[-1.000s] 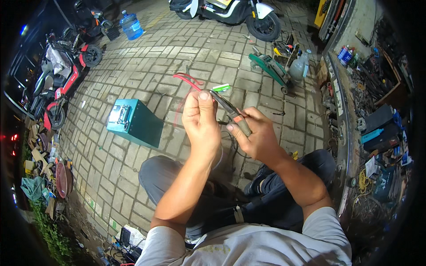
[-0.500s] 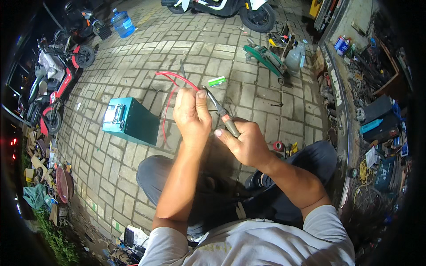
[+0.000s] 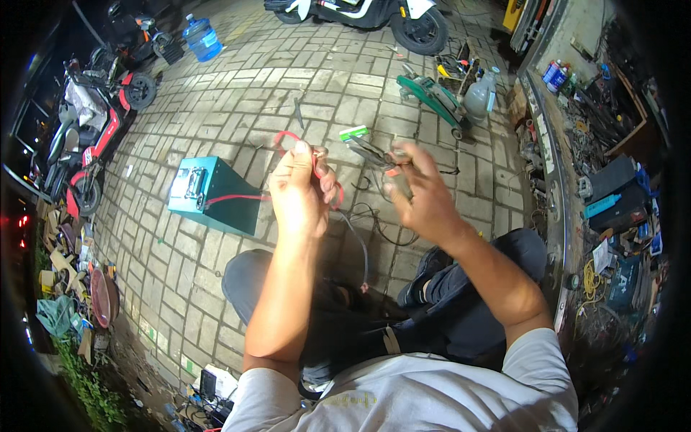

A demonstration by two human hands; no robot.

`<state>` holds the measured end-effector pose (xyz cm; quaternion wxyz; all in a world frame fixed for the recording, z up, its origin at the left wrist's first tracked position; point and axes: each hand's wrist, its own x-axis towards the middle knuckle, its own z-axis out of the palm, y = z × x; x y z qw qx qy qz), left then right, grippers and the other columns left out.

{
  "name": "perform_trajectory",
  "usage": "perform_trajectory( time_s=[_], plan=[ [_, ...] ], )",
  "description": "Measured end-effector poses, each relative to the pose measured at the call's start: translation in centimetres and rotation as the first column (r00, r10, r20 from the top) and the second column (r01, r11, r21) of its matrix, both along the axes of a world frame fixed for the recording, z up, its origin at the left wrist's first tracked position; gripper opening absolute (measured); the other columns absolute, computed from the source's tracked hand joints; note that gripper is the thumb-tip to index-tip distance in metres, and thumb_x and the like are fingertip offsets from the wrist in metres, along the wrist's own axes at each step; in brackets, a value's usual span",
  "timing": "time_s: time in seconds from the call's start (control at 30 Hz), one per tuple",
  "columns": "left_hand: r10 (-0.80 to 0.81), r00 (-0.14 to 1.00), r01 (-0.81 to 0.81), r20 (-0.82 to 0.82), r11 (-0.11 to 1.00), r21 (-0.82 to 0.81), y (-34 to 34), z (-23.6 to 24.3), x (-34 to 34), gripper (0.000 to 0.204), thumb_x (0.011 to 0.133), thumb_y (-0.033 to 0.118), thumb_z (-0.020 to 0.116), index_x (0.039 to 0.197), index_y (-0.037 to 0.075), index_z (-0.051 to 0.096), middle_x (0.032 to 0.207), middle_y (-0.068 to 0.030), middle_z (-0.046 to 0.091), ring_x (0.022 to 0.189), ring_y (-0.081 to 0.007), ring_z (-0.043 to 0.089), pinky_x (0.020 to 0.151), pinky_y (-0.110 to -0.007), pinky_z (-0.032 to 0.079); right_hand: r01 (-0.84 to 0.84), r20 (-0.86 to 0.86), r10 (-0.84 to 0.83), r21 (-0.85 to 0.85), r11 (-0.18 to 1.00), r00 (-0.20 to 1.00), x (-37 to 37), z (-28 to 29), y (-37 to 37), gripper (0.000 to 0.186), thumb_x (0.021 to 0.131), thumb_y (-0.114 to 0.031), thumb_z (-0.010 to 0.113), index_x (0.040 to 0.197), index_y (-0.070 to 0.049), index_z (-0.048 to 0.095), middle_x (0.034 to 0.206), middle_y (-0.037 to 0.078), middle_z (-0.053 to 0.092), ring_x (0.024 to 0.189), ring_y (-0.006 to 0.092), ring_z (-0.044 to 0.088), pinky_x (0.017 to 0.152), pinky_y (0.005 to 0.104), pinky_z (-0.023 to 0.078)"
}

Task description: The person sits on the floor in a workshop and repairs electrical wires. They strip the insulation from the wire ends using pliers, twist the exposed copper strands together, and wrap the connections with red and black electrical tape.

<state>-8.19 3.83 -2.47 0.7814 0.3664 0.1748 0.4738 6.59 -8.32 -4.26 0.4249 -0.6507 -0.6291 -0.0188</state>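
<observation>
My left hand point(image 3: 301, 191) is closed around a red wire point(image 3: 288, 137) that loops above the fingers and trails left to a teal box point(image 3: 209, 193) on the paving. My right hand point(image 3: 421, 194) grips a pair of pliers point(image 3: 371, 153) whose jaws point left toward the left hand, a short gap between them. A thin dark wire point(image 3: 360, 245) hangs down from the left hand toward my lap. I sit with my knees up on the brick ground.
Red scooters point(image 3: 93, 137) stand at the left, a white scooter point(image 3: 374, 14) at the top. A blue water jug point(image 3: 201, 37), a green trolley jack point(image 3: 432, 97) and a grey canister point(image 3: 479, 97) lie ahead. A cluttered workbench point(image 3: 604, 165) runs along the right.
Both hands have drifted apart and slightly lower; the pliers have drawn back to the right from the left hand. The red wire now curls in a loop above my left fingers.
</observation>
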Motion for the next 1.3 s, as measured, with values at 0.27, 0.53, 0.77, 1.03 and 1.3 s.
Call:
perform_trajectory(
  time_s=[0.27, 0.53, 0.77, 1.03, 1.3],
  plan=[
    [-0.318, 0.945, 0.326, 0.071, 0.92, -0.218, -1.5, 2.0, -1.0, 0.026, 0.096, 0.03, 0.051, 0.089, 0.005, 0.054, 0.067, -0.0022, 0.049, 0.05, -0.0081, 0.039, 0.038, -0.019, 0.025, -0.026, 0.499, -0.039, 0.123, 0.992, 0.866, 2.5, 3.8, 1.8, 0.027, 0.076, -0.009, 0.066, 0.102, -0.006, 0.065, 0.13, 0.013, 0.044, 0.124, 0.0329, 0.039, 0.102, 0.0556, 0.027],
    [-0.267, 0.962, 0.274, 0.059, 0.945, -0.177, -2.1, 2.0, -0.8, 0.017, 0.098, 0.023, 0.049, 0.092, 0.007, 0.053, 0.067, -0.0061, 0.052, 0.047, -0.0113, 0.041, 0.035, -0.02, 0.025, -0.109, 0.565, -0.011, 0.178, 0.978, 0.825, 2.9, 4.6, 2.3, 0.023, 0.071, -0.019, 0.072, 0.089, -0.007, 0.069, 0.111, 0.008, 0.05, 0.108, 0.0271, 0.046, 0.094, 0.0469, 0.036],
    [-0.208, 0.976, 0.215, 0.059, 0.963, -0.165, -2.7, 2.0, -0.6, 0.029, 0.095, 0.03, 0.055, 0.078, 0.006, 0.052, 0.063, -0.004, 0.051, 0.043, -0.0108, 0.042, 0.037, -0.022, 0.027, -0.126, 0.545, -0.017, 0.224, 0.966, 0.839, 2.4, 4.6, 2.1, 0.026, 0.064, -0.019, 0.076, 0.087, -0.007, 0.071, 0.096, 0.006, 0.053, 0.087, 0.0248, 0.053, 0.075, 0.0372, 0.047],
    [-0.043, 0.994, 0.046, 0.097, 0.999, -0.027, -2.8, 0.8, 0.7, 0.021, 0.098, 0.022, 0.047, 0.085, 0.006, 0.051, 0.07, -0.0029, 0.05, 0.053, -0.011, 0.044, 0.046, -0.023, 0.032, -0.069, 0.362, -0.023, 0.237, 0.969, 0.932, 1.0, 2.8, 2.4, 0.029, 0.062, -0.017, 0.076, 0.088, -0.006, 0.07, 0.089, 0.007, 0.054, 0.077, 0.0246, 0.055, 0.068, 0.035, 0.049],
    [0.081, 0.994, -0.089, 0.073, 0.989, 0.118, -1.9, -0.2, 1.4, 0.023, 0.096, 0.023, 0.054, 0.082, 0.006, 0.049, 0.066, -0.0026, 0.05, 0.049, -0.0089, 0.041, 0.043, -0.022, 0.032, 0.009, 0.278, -0.046, 0.132, 0.991, 0.959, 0.0, 0.9, 2.1, 0.032, 0.07, -0.018, 0.074, 0.098, -0.004, 0.068, 0.094, 0.008, 0.054, 0.086, 0.026, 0.056, 0.076, 0.0335, 0.048]
  ],
)
